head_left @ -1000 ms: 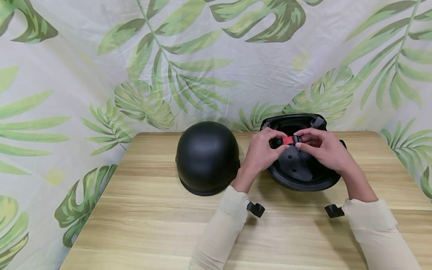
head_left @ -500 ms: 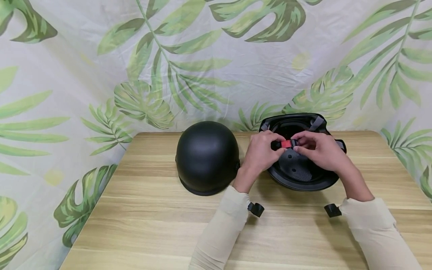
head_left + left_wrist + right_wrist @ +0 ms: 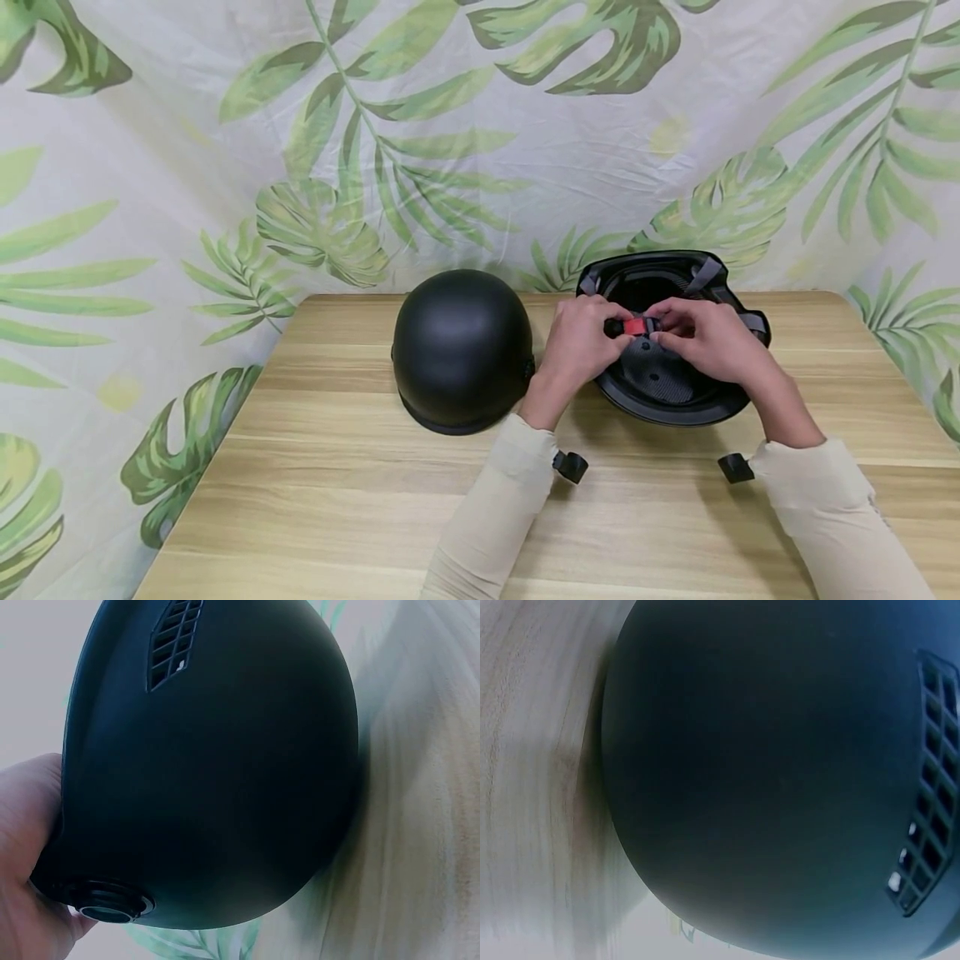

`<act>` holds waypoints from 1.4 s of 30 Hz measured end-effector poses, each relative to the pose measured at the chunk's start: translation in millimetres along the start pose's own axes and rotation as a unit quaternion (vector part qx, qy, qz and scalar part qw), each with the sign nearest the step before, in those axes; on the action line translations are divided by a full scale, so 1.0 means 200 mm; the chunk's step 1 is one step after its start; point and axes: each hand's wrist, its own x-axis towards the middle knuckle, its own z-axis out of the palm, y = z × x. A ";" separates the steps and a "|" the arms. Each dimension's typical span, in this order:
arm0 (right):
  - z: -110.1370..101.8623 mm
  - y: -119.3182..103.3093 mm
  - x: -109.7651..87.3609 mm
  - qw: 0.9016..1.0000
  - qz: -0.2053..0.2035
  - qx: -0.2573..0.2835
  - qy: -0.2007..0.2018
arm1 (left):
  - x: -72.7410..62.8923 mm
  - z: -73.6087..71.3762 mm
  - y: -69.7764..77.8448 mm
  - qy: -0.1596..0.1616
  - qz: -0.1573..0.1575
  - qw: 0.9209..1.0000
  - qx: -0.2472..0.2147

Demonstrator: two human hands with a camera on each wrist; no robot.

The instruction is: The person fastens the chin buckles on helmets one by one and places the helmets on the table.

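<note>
A black helmet point(image 3: 675, 408) lies upside down on the table, its hollow, padded inside facing up. Over that hollow is a buckle point(image 3: 634, 326) with a red middle and black ends. My left hand point(image 3: 577, 340) pinches its left end between thumb and fingers. From the other side my right hand point(image 3: 712, 342) pinches the right end, thumb below and fingers above. The left wrist view has the helmet's smooth outer shell point(image 3: 225, 772), a vent grille and a round side fitting point(image 3: 109, 901). Only shell and grille point(image 3: 934, 780) fill the right wrist view, where the right hand is hidden.
A second black helmet point(image 3: 462, 350) stands dome up just left of my left hand. Both are on a wooden table point(image 3: 337, 500), whose back edge meets a leaf-print cloth point(image 3: 570, 167). Small black mounts point(image 3: 572, 467) stick out from both wrists.
Both hands have brought the buckle slightly down and left, toward me. The right hand has shifted left a little more than the left hand. The dome-up helmet has stayed put.
</note>
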 end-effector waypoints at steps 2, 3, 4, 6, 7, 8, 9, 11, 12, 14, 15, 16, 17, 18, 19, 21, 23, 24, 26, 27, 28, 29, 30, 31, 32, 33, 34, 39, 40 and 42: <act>0.00 0.00 0.00 1.000 0.000 -0.003 -0.002 | 0.00 0.00 0.00 0.000 -0.001 1.000 -0.001; 0.00 0.00 0.00 1.000 -0.001 -0.004 -0.003 | 0.00 0.00 0.00 0.000 -0.002 1.000 -0.001; 0.00 0.00 0.01 1.000 -0.001 -0.004 -0.005 | 0.00 0.00 0.00 0.000 -0.002 1.000 0.000; 0.01 0.00 0.01 1.000 -0.001 -0.006 -0.007 | 0.00 0.00 0.00 0.000 -0.002 1.000 0.002; 0.01 0.00 0.01 1.000 -0.001 -0.006 -0.008 | 0.00 0.00 0.00 0.000 -0.002 1.000 0.003; 0.01 0.00 0.01 1.000 -0.001 -0.006 -0.008 | 0.00 0.00 0.00 0.000 -0.002 1.000 0.005; 0.01 0.00 0.01 1.000 -0.001 -0.007 -0.009 | 0.00 0.00 0.00 0.000 -0.002 1.000 0.008; 0.01 0.00 0.01 1.000 0.000 -0.008 -0.010 | 0.00 0.00 0.00 -0.001 -0.001 1.000 0.013; 0.01 0.00 0.01 1.000 0.000 -0.009 -0.010 | 0.00 0.00 0.00 -0.001 -0.001 1.000 0.016; 0.01 0.00 0.01 1.000 0.002 -0.011 -0.012 | 0.00 0.01 0.00 -0.003 -0.002 1.000 0.020; 0.01 0.00 0.01 1.000 0.002 -0.012 -0.013 | 0.00 0.01 0.00 -0.004 -0.002 1.000 0.021; 0.01 0.00 0.01 1.000 0.002 -0.014 -0.014 | 0.00 0.01 0.00 -0.006 -0.003 1.000 0.023; 0.01 0.00 0.01 1.000 0.002 -0.015 -0.015 | 0.00 0.01 0.00 -0.008 -0.004 1.000 0.024; 0.01 0.00 0.01 1.000 0.001 -0.016 -0.015 | 0.00 0.01 0.00 -0.011 -0.004 1.000 0.023; 0.01 -0.01 0.01 1.000 0.001 -0.015 -0.016 | 0.00 0.00 -0.01 -0.013 -0.004 1.000 0.020; 0.01 -0.01 0.01 1.000 0.000 -0.012 -0.017 | -0.01 0.00 -0.01 -0.018 -0.001 1.000 0.003; 0.01 -0.01 0.00 1.000 0.000 -0.008 -0.014 | -0.01 -0.01 -0.02 -0.019 0.005 0.999 -0.030; 0.00 -0.01 0.00 1.000 0.001 -0.006 -0.010 | -0.01 -0.02 -0.02 -0.018 0.008 0.998 -0.055; -0.01 -0.01 -0.01 1.000 0.000 -0.002 0.002 | -0.01 -0.03 -0.03 -0.012 0.011 0.994 -0.108; -0.01 -0.01 -0.02 1.000 -0.001 -0.001 0.011 | 0.00 -0.03 -0.03 -0.007 0.012 0.991 -0.132; -0.02 -0.02 -0.03 1.000 -0.002 0.000 0.023 | -0.01 -0.04 -0.04 0.000 0.012 0.989 -0.151; -0.02 -0.02 -0.04 0.999 -0.003 0.001 0.037 | -0.01 -0.04 -0.04 0.008 0.010 0.987 -0.163; -0.03 -0.02 -0.05 0.999 -0.002 0.004 0.049 | -0.01 -0.04 -0.05 0.016 0.009 0.984 -0.175; -0.04 -0.02 -0.06 0.998 -0.001 0.004 0.062 | -0.01 -0.05 -0.06 0.025 0.008 0.983 -0.181; -0.05 -0.02 -0.07 0.997 0.000 0.006 0.076 | -0.01 -0.05 -0.06 0.033 0.006 0.982 -0.184; -0.06 -0.02 -0.08 0.996 0.004 0.009 0.088 | -0.01 -0.04 -0.07 0.041 0.004 0.982 -0.185; -0.07 -0.02 -0.10 0.995 0.008 0.013 0.101 | -0.02 -0.04 -0.08 0.048 0.003 0.981 -0.188; -0.11 0.00 -0.18 0.986 0.023 0.020 0.164 | -0.04 -0.05 -0.10 0.080 0.003 0.975 -0.208; -0.11 0.01 -0.20 0.983 0.023 0.016 0.179 | -0.04 -0.06 -0.10 0.085 0.002 0.973 -0.213; -0.11 0.03 -0.23 0.978 0.017 -0.001 0.206 | -0.06 -0.07 -0.11 0.090 -0.003 0.971 -0.224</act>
